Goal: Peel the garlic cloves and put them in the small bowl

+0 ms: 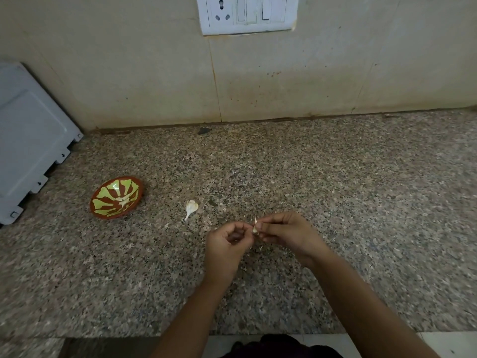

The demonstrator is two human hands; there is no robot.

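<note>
Both hands meet over the middle of the granite counter. My right hand and my left hand pinch a small garlic clove between their fingertips; a strip of skin sticks up from it. To the left, a piece of garlic bulb with its stalk lies on the counter. Further left stands the small bowl, brown-red with a yellow-green pattern, with several pale peeled cloves in its middle.
A white appliance stands at the far left against the tiled wall. A socket and switch plate is mounted on the wall above. Small bits of skin lie near the hands. The counter's front edge runs along the bottom.
</note>
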